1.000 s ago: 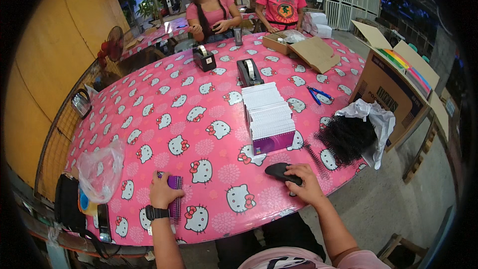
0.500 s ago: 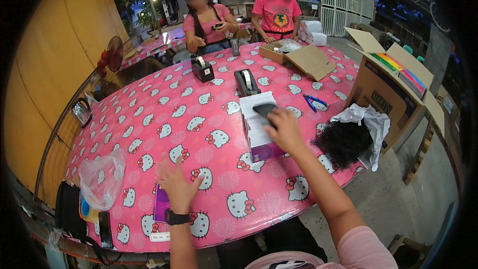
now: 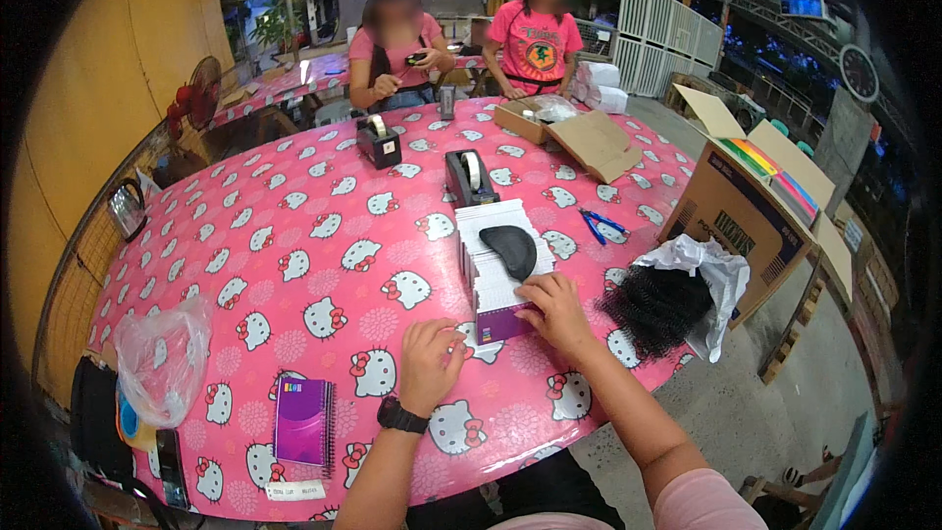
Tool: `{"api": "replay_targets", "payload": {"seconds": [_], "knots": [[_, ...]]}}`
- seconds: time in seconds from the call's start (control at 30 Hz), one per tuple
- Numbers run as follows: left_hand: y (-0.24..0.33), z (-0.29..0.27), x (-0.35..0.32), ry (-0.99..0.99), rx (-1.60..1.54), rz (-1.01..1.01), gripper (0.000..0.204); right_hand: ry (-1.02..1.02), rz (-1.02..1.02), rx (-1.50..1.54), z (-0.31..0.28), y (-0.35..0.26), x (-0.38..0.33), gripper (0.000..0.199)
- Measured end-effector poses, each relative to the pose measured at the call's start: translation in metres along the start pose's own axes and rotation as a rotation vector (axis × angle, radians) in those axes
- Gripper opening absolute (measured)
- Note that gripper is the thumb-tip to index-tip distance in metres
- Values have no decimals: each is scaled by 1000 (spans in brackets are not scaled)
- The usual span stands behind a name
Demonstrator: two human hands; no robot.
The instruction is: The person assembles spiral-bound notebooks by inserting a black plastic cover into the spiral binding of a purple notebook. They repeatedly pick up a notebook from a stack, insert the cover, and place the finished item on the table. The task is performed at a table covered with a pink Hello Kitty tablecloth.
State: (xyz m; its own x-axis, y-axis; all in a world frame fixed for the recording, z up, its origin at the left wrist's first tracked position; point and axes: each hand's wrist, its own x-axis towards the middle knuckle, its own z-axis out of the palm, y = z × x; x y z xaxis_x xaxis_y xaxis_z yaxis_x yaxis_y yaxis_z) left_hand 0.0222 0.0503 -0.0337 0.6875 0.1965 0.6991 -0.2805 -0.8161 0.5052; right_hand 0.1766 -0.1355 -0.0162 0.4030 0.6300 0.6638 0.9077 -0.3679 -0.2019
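Note:
A row of white cards with purple edges (image 3: 496, 265) lies on the pink patterned tablecloth (image 3: 294, 255). A black half-round piece (image 3: 510, 249) rests on top of the row. My right hand (image 3: 552, 309) touches the near end of the row and holds nothing that I can see. Just left of that end, my left hand (image 3: 430, 358), with a black watch on the wrist, rests on the cloth with its fingers curled. A purple spiral notebook (image 3: 304, 420) lies flat to the left of my left forearm.
A black curly wig (image 3: 655, 306) on a white bag sits right of the cards. Two black tape dispensers (image 3: 469, 177), blue pliers (image 3: 595, 226) and an open flat box (image 3: 579, 132) lie farther back. A large open carton (image 3: 756, 206) stands at the right. Two people sit at the far side.
My right hand carried the black half-round piece from the near edge onto the card row, let it go and drew back to the row's near end. My left hand left the purple notebook.

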Motion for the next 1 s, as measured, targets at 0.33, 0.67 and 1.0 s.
{"api": "replay_targets", "payload": {"seconds": [0.33,0.67,1.0], "knots": [[22,-5,5,118,-98,-47,19,26,-54,52,-7,-3,6,20],[17,14,-11,-154,-480,-221,16,-161,661,630,-35,-52,-50,12],[53,20,-19,-215,74,176,26,208,667,888,6,-88,-71,12]]}}
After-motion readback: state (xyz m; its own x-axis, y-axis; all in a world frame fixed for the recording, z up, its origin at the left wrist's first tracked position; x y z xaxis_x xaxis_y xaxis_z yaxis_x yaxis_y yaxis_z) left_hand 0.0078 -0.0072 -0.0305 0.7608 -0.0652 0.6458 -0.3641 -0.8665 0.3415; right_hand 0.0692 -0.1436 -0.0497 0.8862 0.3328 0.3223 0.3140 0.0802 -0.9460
